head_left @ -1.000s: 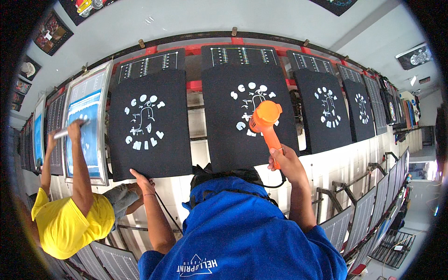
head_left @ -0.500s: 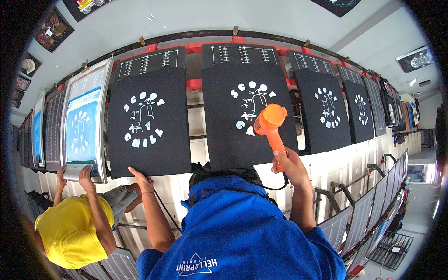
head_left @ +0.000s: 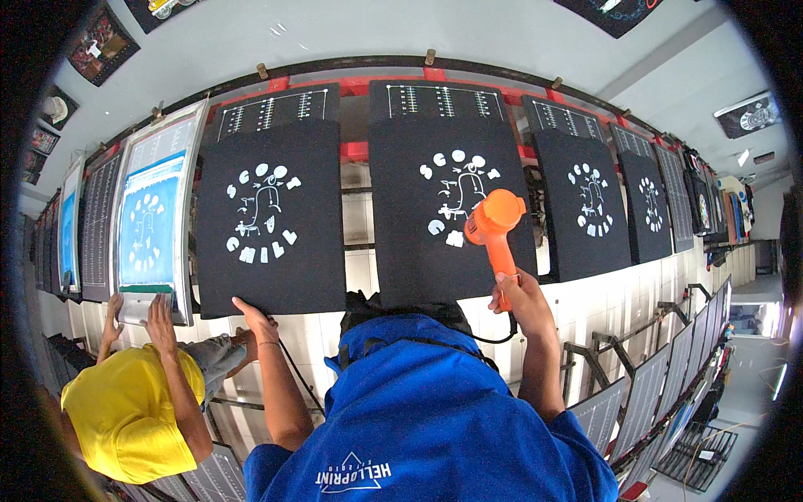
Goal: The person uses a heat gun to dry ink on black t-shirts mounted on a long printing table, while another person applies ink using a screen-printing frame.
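In my right hand (head_left: 523, 303) is the handle of an orange hair dryer (head_left: 498, 217), with fingers wrapped round it. Its wide head hangs over the lower right of a white circular print on a black shirt (head_left: 410, 280), covering part of the design. My left hand (head_left: 255, 319) has its fingers stretched out, touching the lower edge of another black shirt (head_left: 268, 297) to the left, which bears the same white print. Both shirts lie on flat printing boards.
At left, a co-worker in a yellow shirt (head_left: 125, 414) has both hands at the lower edge of a blue printing screen (head_left: 150, 188). More printed black shirts (head_left: 590, 251) line the rack to the right. A red rail (head_left: 355, 151) runs behind the boards. Grey boards (head_left: 598, 418) stand at lower right.
The view has shifted slightly, while the hair dryer stays over nearly the same part of the print. At left, the lower end of the co-worker's screen has shifted, and a green strip shows there.
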Demonstrator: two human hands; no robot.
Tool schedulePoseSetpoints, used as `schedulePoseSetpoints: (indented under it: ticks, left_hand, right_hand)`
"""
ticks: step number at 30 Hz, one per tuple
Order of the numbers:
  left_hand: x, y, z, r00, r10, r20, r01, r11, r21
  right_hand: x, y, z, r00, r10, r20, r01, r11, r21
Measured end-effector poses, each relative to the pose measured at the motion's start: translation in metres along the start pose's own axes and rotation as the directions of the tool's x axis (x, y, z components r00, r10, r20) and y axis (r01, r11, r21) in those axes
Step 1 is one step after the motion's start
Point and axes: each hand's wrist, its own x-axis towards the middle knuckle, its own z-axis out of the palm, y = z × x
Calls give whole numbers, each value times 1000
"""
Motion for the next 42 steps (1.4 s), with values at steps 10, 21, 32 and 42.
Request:
schedulePoseSetpoints:
  ticks: [10, 21, 32, 42]
  left_hand:
    - [5, 0, -5, 997, 27, -70, -20, 994, 105]
    - [11, -6, 4, 932, 260, -254, -202, 951, 233]
    - [52, -21, -17, 912, 304, -276, -237, 938, 251]
    - [65, -25, -32, 948, 215, -234, -155, 956, 249]
  right_hand:
    - [26, -11, 20, 980, -38, 194, 33, 999, 29]
    - [37, -17, 32, 985, -25, 168, 32, 999, -39]
    - [34, -20, 36, 982, -21, 190, 31, 998, -51]
    - [24, -25, 36, 979, -8, 203, 27, 995, -91]
